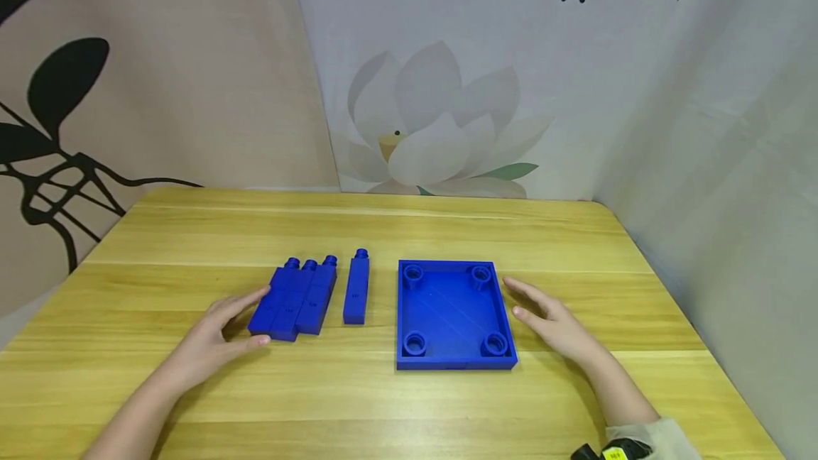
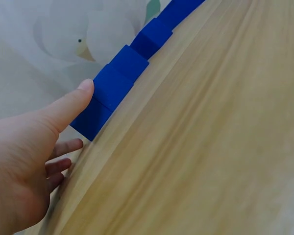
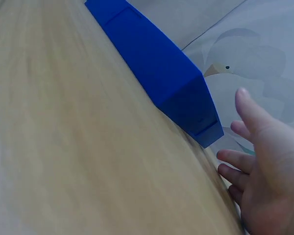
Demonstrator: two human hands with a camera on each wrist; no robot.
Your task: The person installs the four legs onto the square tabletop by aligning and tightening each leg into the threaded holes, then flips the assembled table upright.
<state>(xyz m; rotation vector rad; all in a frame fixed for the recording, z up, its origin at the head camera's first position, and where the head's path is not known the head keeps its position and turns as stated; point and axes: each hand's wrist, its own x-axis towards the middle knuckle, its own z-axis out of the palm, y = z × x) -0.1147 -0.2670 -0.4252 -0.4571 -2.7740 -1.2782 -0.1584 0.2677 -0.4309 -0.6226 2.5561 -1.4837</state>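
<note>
Three blue square posts (image 1: pixel 296 300) with round knobbed ends lie side by side on the table, the right one set slightly back. My left hand (image 1: pixel 214 339) is at their left side, thumb near the front corner and fingers by the left edge; whether it touches them I cannot tell. A fourth matching post (image 1: pixel 356 288) lies apart to their right. Further right is a blue square tray-like piece (image 1: pixel 456 364), hollow side up, with a round socket in each corner. Beside its right edge, my right hand (image 1: pixel 556 325) hovers with loosely spread fingers, apart from the piece (image 3: pixel 152 58).
The wooden table (image 1: pixel 307 396) carries all the blue pieces. Behind it hangs a printed cloth (image 1: pixel 441 112) with a flower, and pale fabric (image 1: pixel 722 162) borders the right side. A dark strap with a yellow label (image 1: pixel 615 453) sits at my right wrist.
</note>
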